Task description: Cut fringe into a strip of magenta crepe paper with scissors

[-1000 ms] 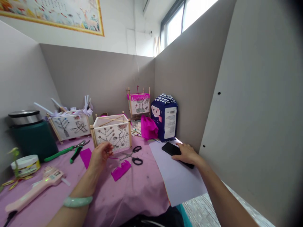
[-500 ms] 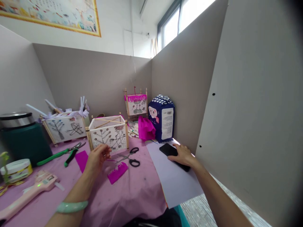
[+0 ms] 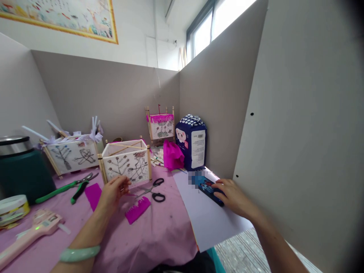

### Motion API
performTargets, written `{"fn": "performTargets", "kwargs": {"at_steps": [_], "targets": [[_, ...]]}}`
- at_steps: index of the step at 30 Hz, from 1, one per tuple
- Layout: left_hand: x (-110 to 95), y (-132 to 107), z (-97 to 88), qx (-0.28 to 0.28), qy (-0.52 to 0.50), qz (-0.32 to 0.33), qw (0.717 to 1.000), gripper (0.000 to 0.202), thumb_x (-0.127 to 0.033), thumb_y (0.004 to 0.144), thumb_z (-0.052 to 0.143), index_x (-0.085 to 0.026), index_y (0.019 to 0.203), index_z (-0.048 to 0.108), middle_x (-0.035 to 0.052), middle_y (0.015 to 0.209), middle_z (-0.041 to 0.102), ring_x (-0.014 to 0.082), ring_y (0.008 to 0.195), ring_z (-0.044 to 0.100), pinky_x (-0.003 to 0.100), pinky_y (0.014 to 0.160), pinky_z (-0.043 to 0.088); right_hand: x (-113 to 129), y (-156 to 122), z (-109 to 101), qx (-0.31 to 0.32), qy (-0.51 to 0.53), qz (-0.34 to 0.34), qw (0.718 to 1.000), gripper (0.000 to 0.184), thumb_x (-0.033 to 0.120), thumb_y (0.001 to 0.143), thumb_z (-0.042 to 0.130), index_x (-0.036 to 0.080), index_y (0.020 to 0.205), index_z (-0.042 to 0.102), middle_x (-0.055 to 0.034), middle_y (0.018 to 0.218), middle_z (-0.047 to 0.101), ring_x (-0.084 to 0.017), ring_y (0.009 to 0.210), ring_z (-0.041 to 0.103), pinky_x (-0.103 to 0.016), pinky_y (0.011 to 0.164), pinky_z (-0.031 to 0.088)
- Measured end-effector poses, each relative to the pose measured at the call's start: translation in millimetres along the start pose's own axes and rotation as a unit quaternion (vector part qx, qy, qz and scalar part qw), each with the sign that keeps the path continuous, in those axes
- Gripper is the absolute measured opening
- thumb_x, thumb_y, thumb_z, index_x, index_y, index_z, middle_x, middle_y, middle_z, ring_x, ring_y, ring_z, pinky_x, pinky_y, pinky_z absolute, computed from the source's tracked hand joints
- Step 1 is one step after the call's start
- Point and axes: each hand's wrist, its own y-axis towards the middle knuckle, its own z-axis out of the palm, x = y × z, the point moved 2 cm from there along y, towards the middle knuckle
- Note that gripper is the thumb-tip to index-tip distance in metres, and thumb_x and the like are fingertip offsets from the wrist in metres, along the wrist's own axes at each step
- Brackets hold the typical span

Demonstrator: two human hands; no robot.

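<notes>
My left hand (image 3: 113, 191) hovers over the pink cloth (image 3: 159, 235) in front of a small paper lantern (image 3: 125, 162) with drawn flowers; its fingers are curled in a pinch on something thin that I cannot make out. A fringed strip of magenta paper (image 3: 137, 209) and black-handled scissors (image 3: 153, 190) lie just right of that hand. My right hand (image 3: 233, 196) rests on the near end of a phone (image 3: 207, 185) with a lit screen, which lies on a white sheet of paper (image 3: 210, 220).
Green pliers (image 3: 68, 187) and a pink glue gun (image 3: 28, 235) lie at the left by a dark green pot (image 3: 22, 170). Two more lanterns (image 3: 71, 153) (image 3: 160, 125), a blue patterned pack (image 3: 192, 142) and crumpled magenta paper (image 3: 172, 155) stand at the back. Grey partitions enclose the desk.
My right hand has slid back along the phone towards me, and the phone's screen has lit up. The left hand stays in front of the lantern.
</notes>
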Motion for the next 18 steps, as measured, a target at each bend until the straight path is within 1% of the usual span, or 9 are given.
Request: {"fn": "performTargets", "kwargs": {"at_steps": [3,7,12,14,16,17,18], "targets": [[0,0,0.0,0.004,0.003,-0.002,1.0,0.025,-0.034,0.056,0.072,-0.015,0.065,0.059,0.0001,0.061,0.061,0.0103,0.05,0.05,0.023,0.048,0.045,0,-2,1,0.003,-0.016,-0.007,1.0,0.039,0.04,0.092,0.039,0.023,0.115,0.066,-0.0096,0.124,0.056,-0.026,0.114,0.046,-0.041,0.099,0.037],[1,0,-0.3,0.006,-0.005,-0.004,1.0,0.024,-0.034,0.056,0.073,-0.015,0.065,0.061,0.0005,0.061,0.062,0.0105,0.049,0.049,0.023,0.048,0.045,2,0,3,0.008,-0.034,-0.016,0.999,0.041,0.038,0.094,0.034,0.024,0.115,0.067,-0.0085,0.123,0.057,-0.025,0.112,0.046,-0.04,0.098,0.037],[1,0,0.3,0.01,-0.003,-0.003,1.0,0.025,-0.035,0.055,0.075,-0.016,0.064,0.061,0.0012,0.062,0.061,0.0108,0.051,0.049,0.023,0.049,0.045,6,14,11,0.005,-0.075,-0.01,0.997,0.038,0.038,0.094,0.038,0.024,0.113,0.068,-0.0093,0.123,0.058,-0.028,0.113,0.046,-0.042,0.095,0.037],[0,0,0.5,0.008,-0.003,-0.001,1.0,0.025,-0.035,0.055,0.075,-0.016,0.064,0.061,0.0014,0.062,0.061,0.0109,0.052,0.049,0.023,0.049,0.044,15,23,17,0.009,-0.088,0.0,0.996,0.037,0.038,0.094,0.039,0.025,0.111,0.069,-0.01,0.122,0.058,-0.029,0.113,0.046,-0.044,0.094,0.037],[0,0,0.8,0.01,-0.001,-0.001,1.0,0.026,-0.035,0.055,0.075,-0.016,0.064,0.061,0.0012,0.063,0.061,0.011,0.052,0.049,0.023,0.049,0.044,31,32,23,-0.004,-0.087,-0.007,0.996,0.034,0.039,0.092,0.045,0.024,0.113,0.068,-0.0112,0.124,0.057,-0.03,0.115,0.045,-0.045,0.095,0.036],[1,0,1.0,0.011,0.002,-0.001,1.0,0.027,-0.036,0.055,0.075,-0.016,0.065,0.06,0.001,0.063,0.061,0.0111,0.052,0.049,0.023,0.049,0.044,43,36,27,-0.015,-0.077,-0.03,0.997,0.035,0.039,0.09,0.048,0.024,0.117,0.066,-0.0117,0.126,0.055,-0.03,0.116,0.045,-0.044,0.096,0.035],[1,0,1.0,0.012,0.008,0.0,1.0,0.027,-0.036,0.055,0.074,-0.016,0.065,0.06,0.001,0.063,0.061,0.0112,0.052,0.048,0.024,0.05,0.044,56,40,31,-0.023,-0.059,-0.066,0.996,0.037,0.039,0.09,0.05,0.024,0.121,0.063,-0.0114,0.126,0.055,-0.028,0.115,0.046,-0.042,0.097,0.035]]}}
